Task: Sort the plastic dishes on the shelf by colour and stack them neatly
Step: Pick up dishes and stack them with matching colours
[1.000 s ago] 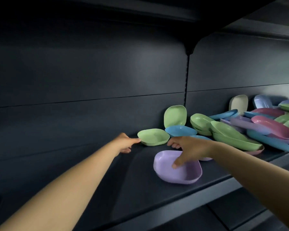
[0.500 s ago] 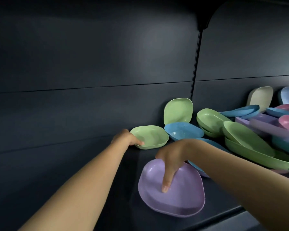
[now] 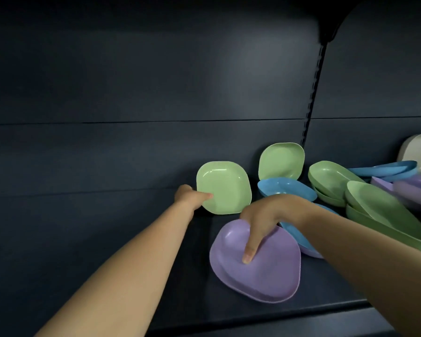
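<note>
Left hand gripped the tilted green dish by its edge at the shelf back, right hand pinched the purple dish's far rim, thumb inside, mixed dish pile at right

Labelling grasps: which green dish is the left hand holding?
The leftmost green dish, tilted up toward the camera, with the left hand pinching its left edge. The other green dishes lean on the back wall or lie in the pile to the right.

Your left hand grips a tilted green dish by its rim | your right hand pinches a purple dish on the dark shelf | mixed dishes heaped right.
</note>
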Available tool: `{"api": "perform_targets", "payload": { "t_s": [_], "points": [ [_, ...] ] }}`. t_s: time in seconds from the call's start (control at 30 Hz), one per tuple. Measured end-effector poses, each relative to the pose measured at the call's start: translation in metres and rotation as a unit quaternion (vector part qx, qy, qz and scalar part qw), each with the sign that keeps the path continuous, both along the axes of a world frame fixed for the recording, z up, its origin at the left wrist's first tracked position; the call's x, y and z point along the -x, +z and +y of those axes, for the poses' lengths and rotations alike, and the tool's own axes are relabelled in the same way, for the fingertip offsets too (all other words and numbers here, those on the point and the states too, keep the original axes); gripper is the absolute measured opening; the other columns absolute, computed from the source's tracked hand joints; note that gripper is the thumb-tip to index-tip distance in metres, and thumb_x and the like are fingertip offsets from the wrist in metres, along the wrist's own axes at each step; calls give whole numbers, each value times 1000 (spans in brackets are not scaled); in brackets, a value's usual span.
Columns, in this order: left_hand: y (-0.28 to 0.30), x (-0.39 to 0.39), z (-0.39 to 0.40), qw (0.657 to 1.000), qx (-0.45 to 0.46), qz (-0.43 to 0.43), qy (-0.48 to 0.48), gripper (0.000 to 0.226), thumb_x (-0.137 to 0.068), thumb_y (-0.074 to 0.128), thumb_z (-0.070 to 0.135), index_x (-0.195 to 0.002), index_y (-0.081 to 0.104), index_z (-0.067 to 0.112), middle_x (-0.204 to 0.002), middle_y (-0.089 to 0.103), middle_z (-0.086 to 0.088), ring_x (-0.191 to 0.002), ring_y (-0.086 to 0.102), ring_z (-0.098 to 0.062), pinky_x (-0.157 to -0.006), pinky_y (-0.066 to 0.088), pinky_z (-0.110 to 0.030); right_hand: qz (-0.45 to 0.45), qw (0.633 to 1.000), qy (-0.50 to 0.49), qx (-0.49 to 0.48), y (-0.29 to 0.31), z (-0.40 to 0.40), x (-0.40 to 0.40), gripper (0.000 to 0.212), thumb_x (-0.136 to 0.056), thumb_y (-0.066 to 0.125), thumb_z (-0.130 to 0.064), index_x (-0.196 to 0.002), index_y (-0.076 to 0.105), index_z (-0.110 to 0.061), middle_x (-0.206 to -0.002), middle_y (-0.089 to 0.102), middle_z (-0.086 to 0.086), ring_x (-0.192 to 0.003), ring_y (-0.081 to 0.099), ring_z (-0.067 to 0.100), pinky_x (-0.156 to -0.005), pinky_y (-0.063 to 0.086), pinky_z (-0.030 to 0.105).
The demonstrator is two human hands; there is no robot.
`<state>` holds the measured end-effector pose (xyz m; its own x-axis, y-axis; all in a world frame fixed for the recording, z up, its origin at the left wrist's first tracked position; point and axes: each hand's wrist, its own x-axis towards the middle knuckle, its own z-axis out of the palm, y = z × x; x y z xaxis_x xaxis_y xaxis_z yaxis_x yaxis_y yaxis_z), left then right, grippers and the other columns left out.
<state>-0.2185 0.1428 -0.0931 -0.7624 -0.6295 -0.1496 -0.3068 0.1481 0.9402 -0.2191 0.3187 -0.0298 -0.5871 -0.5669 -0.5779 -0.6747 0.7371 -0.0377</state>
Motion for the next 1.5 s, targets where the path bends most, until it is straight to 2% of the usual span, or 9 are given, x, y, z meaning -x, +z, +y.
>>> {"api": "perform_targets", "payload": {
  "t_s": [0.1, 0.2, 0.27, 0.4, 0.6, 0.83, 0.93, 1.1, 1.5],
  "points": [
    [8, -27, -11, 994, -75, 72, 35, 27, -76, 76, 7, -91, 54, 3, -114, 62, -16, -93, 62, -29, -78, 54, -35, 7, 994, -45, 101, 3, 1, -5, 48, -63, 82, -51, -97, 68, -20, -91, 70, -7, -87, 68, 16, -78, 56, 27],
    [21, -65, -33, 987, -76, 120, 72, 20, -76, 75, 5, -76, 55, 6, -103, 65, -15, -85, 63, -28, -74, 54, -33, -4, 966, -103, 236, 7, -1, -13, 40, -67, 83, -38, -97, 67, -17, -92, 70, -2, -86, 68, 17, -76, 55, 29],
    [32, -92, -51, 981, -76, 153, 91, 17, -76, 74, 3, -76, 57, 6, -100, 66, -15, -84, 64, -29, -72, 56, -35, -9, 940, -143, 311, 10, -7, -20, 40, -67, 83, -35, -99, 67, -16, -96, 71, 1, -87, 68, 18, -75, 55, 30],
    [54, -153, -95, 974, -66, 187, 104, 12, -79, 70, 0, -80, 58, 3, -91, 64, -9, -69, 62, -17, -46, 52, -20, -41, 880, -188, 435, 17, -33, -53, 30, -71, 82, -27, -96, 69, -17, -94, 72, 1, -85, 68, 17, -67, 52, 28],
    [66, -273, -186, 973, -47, 192, 118, 11, -79, 71, 0, -83, 61, 3, -101, 66, -12, -75, 64, -18, -52, 56, -20, -89, 794, -214, 562, 23, -114, -140, 28, -72, 81, -23, -96, 67, -19, -93, 70, -3, -84, 66, 14, -63, 50, 26],
    [85, -420, -313, 970, 13, 194, 147, 13, -79, 73, 2, -85, 62, 5, -103, 67, -15, -90, 66, -27, -63, 55, -26, -147, 696, -251, 657, 16, -262, -264, 38, -75, 79, -24, -107, 62, -14, -99, 67, 1, -90, 64, 20, -77, 50, 33],
    [87, -467, -356, 968, 15, 186, 166, 15, -78, 74, 1, -81, 60, 7, -102, 66, -15, -92, 65, -28, -75, 53, -32, -164, 687, -245, 664, 12, -310, -303, 47, -72, 82, -25, -112, 61, -12, -104, 67, 3, -94, 64, 22, -80, 52, 35],
    [84, -519, -410, 964, 5, 178, 196, 16, -78, 73, 2, -79, 58, 7, -102, 64, -14, -90, 63, -27, -62, 52, -28, -168, 689, -244, 662, 20, -363, -337, 49, -71, 82, -25, -112, 61, -11, -104, 67, 5, -92, 65, 22, -75, 53, 34],
    [90, -541, -499, 954, 21, 186, 234, 15, -82, 73, 13, -79, 59, 7, -103, 66, -14, -91, 65, -28, -73, 54, -33, -165, 695, -232, 660, 40, -445, -344, 49, -71, 81, -25, -113, 61, -9, -104, 67, 7, -93, 64, 25, -77, 52, 35]
  ]
}}
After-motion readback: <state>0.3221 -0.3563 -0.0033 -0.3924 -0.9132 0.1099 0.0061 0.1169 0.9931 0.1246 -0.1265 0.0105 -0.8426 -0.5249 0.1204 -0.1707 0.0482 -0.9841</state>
